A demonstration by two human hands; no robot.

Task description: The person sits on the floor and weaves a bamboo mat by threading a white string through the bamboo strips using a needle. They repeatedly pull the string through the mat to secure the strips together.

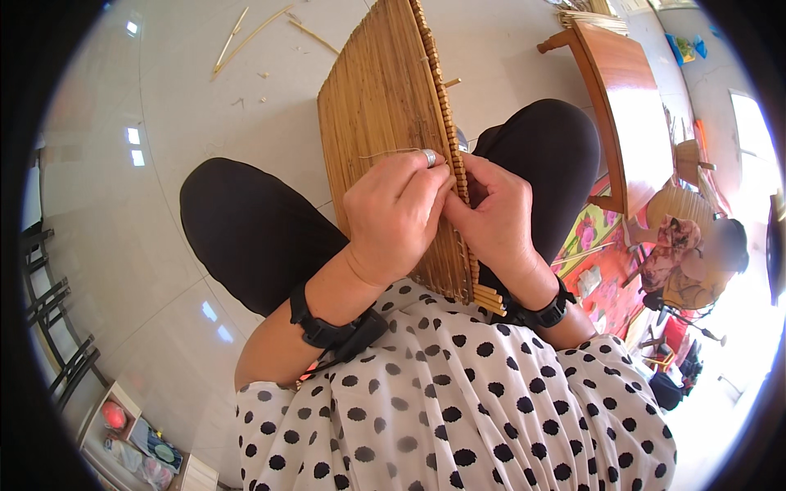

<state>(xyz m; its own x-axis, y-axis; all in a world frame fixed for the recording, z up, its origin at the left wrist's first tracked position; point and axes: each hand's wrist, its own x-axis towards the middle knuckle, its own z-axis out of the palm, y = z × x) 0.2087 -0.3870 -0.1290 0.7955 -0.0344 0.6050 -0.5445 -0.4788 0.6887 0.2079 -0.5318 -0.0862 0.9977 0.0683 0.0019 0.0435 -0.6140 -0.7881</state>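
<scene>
Cane panel (377, 98) | between the knees (237, 217), near end by the shirt (458, 393) | left hand (397, 209) pinched at its right edge (443, 90), grip hidden; right hand (497, 213) clasping that edge | probably light, stiff, smooth-faced, liable to splinter; best held by the ribbed edge

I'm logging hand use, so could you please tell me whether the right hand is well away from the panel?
No, the right hand is at the edge of the panel, close beside the left hand.
</scene>
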